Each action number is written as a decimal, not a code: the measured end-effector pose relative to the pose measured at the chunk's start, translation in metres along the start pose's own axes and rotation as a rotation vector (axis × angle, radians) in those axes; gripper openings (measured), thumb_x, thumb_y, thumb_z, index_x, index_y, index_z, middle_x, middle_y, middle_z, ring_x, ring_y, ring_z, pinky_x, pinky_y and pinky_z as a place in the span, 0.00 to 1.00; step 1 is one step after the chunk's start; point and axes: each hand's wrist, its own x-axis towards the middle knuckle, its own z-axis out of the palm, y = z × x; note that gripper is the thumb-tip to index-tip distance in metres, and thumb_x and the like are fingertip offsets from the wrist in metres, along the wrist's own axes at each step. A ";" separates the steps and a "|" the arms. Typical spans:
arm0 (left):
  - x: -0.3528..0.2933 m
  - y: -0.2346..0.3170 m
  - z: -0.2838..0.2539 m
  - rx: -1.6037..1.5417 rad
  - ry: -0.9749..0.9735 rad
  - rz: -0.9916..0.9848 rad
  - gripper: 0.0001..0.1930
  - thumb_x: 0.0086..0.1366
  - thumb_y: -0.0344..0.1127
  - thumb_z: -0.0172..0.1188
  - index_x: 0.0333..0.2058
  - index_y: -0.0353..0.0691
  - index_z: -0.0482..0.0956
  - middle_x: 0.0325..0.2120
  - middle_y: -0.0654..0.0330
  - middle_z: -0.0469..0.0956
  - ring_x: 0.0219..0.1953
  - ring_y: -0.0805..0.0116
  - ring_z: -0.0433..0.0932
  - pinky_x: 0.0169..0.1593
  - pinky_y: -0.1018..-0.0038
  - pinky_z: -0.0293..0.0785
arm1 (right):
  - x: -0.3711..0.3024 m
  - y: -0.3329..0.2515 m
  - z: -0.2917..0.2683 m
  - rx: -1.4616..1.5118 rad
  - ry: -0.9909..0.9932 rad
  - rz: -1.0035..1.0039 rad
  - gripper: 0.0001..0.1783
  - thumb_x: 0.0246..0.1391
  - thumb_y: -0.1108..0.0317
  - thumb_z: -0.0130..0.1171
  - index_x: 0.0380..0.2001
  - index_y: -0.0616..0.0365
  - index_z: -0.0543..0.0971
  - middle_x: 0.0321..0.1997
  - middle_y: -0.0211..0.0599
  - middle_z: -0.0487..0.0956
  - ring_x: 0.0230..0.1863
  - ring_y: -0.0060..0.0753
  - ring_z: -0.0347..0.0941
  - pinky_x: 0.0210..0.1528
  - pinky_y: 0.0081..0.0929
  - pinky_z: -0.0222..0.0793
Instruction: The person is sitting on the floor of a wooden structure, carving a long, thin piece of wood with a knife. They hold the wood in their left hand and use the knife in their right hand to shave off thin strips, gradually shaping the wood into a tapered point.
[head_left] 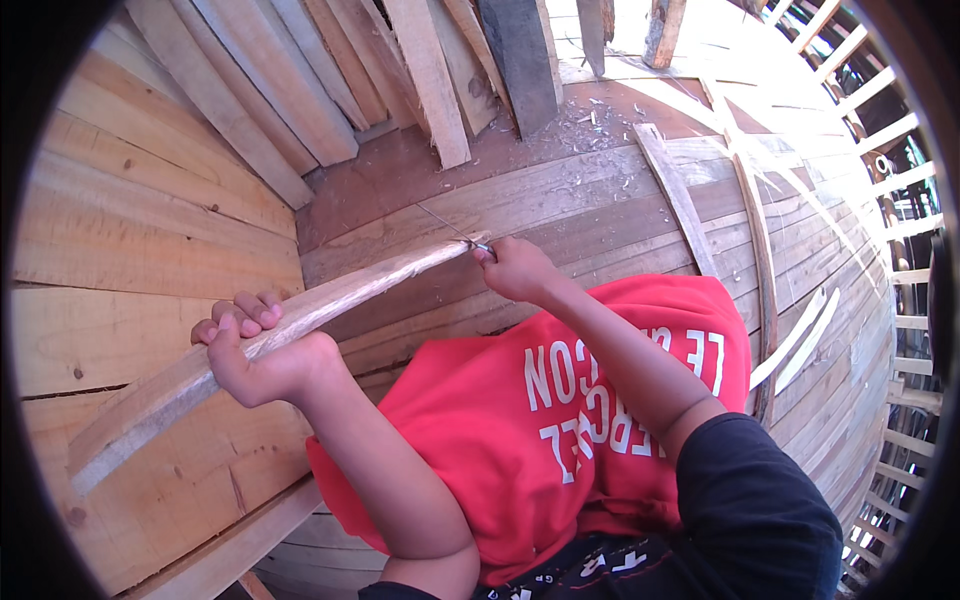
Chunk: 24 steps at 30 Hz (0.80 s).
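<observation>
A long, slightly curved wooden plank [360, 276] runs slantwise from the lower left to the middle, over the red cloth's far side. My left hand [250, 350] grips it near its lower left part, the thumb on the near side and the fingers over the far side. At the plank's upper right end, my right hand [517, 268] is closed round a small metal tool [482, 246]. A thin dark rod [440, 220] stretches from that spot toward the upper left; whether it belongs to the tool I cannot tell. The fist hides most of the tool.
Red cloth [450, 400] with white lettering covers my lap. Upright timbers [270, 80] and a board wall [150, 340] stand at the left. Wood shavings [600, 115] lie on the plank floor [560, 210], with loose strips [675, 195] farther right. Slatted framing [910, 275] borders the far right.
</observation>
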 end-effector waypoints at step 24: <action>-0.006 0.002 0.000 -0.073 -0.191 -0.004 0.08 0.48 0.32 0.54 0.22 0.50 0.62 0.15 0.69 0.56 0.18 0.75 0.55 0.24 0.79 0.55 | -0.012 0.006 -0.001 -0.219 0.168 0.082 0.24 0.62 0.53 0.48 0.29 0.65 0.80 0.29 0.58 0.80 0.37 0.62 0.78 0.42 0.52 0.73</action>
